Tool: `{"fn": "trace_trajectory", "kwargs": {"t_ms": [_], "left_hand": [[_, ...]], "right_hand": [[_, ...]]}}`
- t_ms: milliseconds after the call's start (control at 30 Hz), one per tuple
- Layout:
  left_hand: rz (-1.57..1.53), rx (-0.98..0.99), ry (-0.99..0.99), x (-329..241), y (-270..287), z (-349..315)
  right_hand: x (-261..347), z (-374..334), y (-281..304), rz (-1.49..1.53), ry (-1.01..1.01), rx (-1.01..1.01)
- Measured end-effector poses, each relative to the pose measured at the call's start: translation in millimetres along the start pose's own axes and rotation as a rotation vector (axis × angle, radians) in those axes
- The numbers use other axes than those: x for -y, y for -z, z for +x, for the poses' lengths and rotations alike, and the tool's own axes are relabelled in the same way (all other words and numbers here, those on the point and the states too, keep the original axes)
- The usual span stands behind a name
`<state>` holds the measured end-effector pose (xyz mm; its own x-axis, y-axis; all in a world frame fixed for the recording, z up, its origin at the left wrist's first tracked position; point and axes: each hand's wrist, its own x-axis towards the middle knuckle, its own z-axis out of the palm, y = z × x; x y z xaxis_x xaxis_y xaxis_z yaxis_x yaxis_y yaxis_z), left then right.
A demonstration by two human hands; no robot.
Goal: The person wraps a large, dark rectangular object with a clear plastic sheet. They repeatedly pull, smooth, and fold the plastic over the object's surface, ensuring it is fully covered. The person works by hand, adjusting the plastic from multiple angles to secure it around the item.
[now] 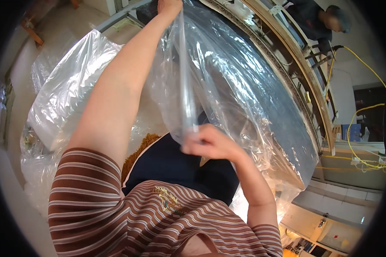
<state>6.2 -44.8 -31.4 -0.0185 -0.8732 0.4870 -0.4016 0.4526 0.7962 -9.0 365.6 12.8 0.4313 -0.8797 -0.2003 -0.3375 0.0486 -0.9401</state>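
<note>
Holding a gathered strip of clear film [185,85] down the upper centre of the frame, in closed left hand [170,7] partly cut off at the top edge and in blurred, fisted right hand [209,143] at the centre. Risking, by judgement, a tear or slip from hard pulling on thin, slick film, or a tangle with loose film [70,83] at left. Bounded at right by curving dark surface [294,132] and wooden rail [321,105], below by dark trousers [171,167], with most apparent moving room toward the upper-left floor [68,25].
</note>
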Motion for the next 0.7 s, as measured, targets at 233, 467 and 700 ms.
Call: {"fn": "trace_trajectory", "kwargs": {"t_ms": [233, 467, 700], "left_hand": [[0.011, -0.144, -0.111, 35.7, -0.8, 17.5], [0.009, -0.001, -0.088, 1.7, -4.1, 13.1], [-0.017, 0.041, -0.169, -1.1, 7.7, 1.7]], "right_hand": [[55.7, -145.6, 30.3, 0.875, 0.811, -0.74], [-75.6, -192.5, -72.5, -0.378, -0.527, -1.072], [129.5, -377.5, -31.8, 0.747, 1.238, -0.957]]}}
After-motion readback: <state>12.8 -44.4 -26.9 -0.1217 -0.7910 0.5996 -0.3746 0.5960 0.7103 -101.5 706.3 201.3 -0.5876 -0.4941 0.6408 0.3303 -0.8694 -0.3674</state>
